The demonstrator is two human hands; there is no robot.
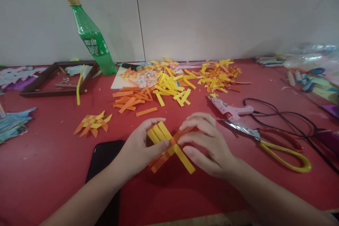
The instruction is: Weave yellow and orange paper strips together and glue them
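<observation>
A partly woven mat of yellow and orange paper strips (169, 146) lies on the red table (53, 169) between my two hands. My left hand (140, 148) curls around its left side, thumb and fingers pinching the yellow strips. My right hand (209, 144) presses on its right side, fingertips gripping the orange strips. A finished woven piece (92, 123) sits to the left. Loose orange strips (131, 100) and yellow strips (171, 88) lie behind.
A black phone (103, 162) lies under my left forearm. Scissors (275, 144) and a pink glue gun (230, 109) with a black cord lie on the right. A green bottle (92, 39) and a wooden frame (58, 77) stand at the back left.
</observation>
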